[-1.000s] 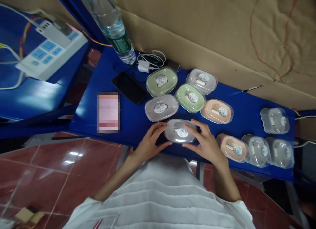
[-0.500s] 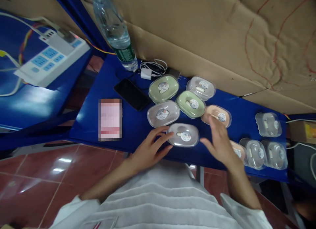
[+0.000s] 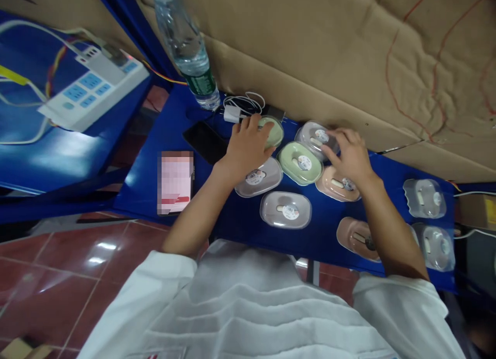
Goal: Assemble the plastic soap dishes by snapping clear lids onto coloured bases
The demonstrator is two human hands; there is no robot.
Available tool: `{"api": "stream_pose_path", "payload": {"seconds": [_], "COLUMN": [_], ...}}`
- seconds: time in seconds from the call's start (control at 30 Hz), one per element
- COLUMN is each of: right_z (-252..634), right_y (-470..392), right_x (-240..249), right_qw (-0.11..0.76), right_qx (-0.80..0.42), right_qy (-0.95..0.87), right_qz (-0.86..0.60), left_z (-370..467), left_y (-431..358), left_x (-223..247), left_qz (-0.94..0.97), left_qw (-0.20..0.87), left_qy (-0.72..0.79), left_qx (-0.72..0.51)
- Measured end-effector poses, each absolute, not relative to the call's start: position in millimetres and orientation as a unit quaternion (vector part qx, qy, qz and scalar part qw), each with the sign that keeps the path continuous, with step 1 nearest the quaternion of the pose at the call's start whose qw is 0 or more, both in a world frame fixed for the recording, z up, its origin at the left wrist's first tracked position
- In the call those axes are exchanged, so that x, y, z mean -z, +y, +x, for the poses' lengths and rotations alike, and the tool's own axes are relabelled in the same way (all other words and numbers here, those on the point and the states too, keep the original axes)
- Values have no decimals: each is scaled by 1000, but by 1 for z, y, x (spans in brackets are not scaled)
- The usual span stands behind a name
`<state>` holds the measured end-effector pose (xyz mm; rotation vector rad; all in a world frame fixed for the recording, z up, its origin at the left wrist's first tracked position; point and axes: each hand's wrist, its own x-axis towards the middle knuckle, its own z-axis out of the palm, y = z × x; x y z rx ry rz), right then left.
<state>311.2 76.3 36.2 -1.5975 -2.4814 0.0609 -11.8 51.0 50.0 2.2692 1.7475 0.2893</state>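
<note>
My left hand (image 3: 248, 147) reaches over a green oval plastic box (image 3: 274, 134) with a clear lid, fingers spread across its left part and thumb near its front edge. At the right end of a grey lidded box (image 3: 310, 134), my right hand (image 3: 352, 153) has its thumb and fingers apart, touching or close to the lid. Between the hands lies a second green box (image 3: 294, 160). An orange-pink box (image 3: 332, 186) is below my right hand. A grey box (image 3: 267, 175) lies partly under my left wrist, and another grey box (image 3: 285, 199) rests nearer me.
A brown-pink box (image 3: 354, 237) and clear-lidded boxes (image 3: 426, 198) lie at the right of the blue table (image 3: 232, 219). A phone (image 3: 205, 142), charger (image 3: 232, 112) and water bottle (image 3: 189, 59) stand left of the boxes. Cardboard (image 3: 329, 59) lines the back; a power strip (image 3: 93, 98) is far left.
My left hand has left the front grey box and moved up to the back green one. My right hand has moved from the orange-pink box to the back grey box.
</note>
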Motion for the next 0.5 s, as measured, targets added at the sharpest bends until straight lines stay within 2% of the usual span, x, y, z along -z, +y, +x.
{"api": "stream_pose_path", "payload": {"seconds": [0.27,0.5], "right_z": [327,330], "right_y": [70,68], "right_x": [-30,-29], "right_qw": [147,149], "right_qx": [-96,-81], "right_qy": [-836,-828], "right_qz": [-520,-535], "left_z": [-33,-42], "left_y": [69,67], "left_x": [-23,-26], "left_qz": [780,782], "left_qw": [204,187], "left_qy": [565,533], "left_qx": [-174,-263]}}
